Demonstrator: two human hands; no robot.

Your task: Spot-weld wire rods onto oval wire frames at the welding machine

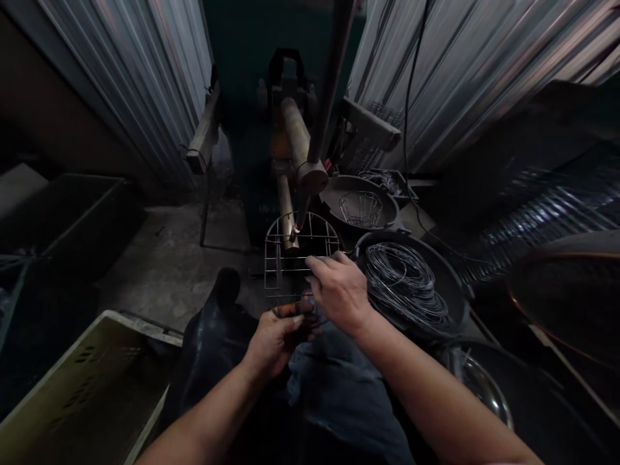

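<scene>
A wire rack (271, 265) of thin metal bars, rounded at its far end, is at the tip of a spot welder's electrodes (295, 232). My right hand (341, 287) has its fingers closed at the rack's right side, gripping the wires there. Lower and to the left, my left hand (276, 339) is closed around an orange-handled tool (287, 310) just below the rack's near edge. The tool's working end is hidden in the dimness between my hands. The upper electrode bar (329, 84) slants down onto the rack.
A coil of wire (407, 284) lies in a black pan to the right. Behind it, another pan (334, 190) holds a small wire basket (361, 210). A yellow crate (92, 387) stands at lower left. A dark cable (409, 97) hangs at right.
</scene>
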